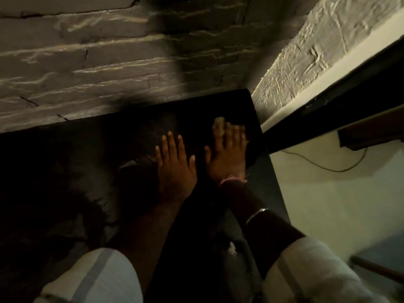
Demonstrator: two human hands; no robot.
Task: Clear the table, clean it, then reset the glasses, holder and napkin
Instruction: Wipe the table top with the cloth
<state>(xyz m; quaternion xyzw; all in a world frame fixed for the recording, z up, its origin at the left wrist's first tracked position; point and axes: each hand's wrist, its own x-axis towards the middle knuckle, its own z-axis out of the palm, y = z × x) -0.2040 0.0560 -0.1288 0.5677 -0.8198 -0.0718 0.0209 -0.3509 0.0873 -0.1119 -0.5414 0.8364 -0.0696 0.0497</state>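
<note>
A dark table [76, 162] fills the lower left, dimly lit. My left hand [176, 162] lies flat on it with straight fingers near the table's far right part. Beside it my right hand [227, 152] presses flat on a dark cloth [251, 156] close to the table's right edge; its fingers are blurred. No glasses, holder or napkin show in this view. A small white scrap [232, 248] lies on the table near my right forearm.
A grey stone wall [109, 62] runs along the table's far edge. A pale textured wall [317, 47] and a dark ledge [349, 90] stand to the right. A thin cable [323, 167] hangs on the light wall below. Light floor lies right of the table.
</note>
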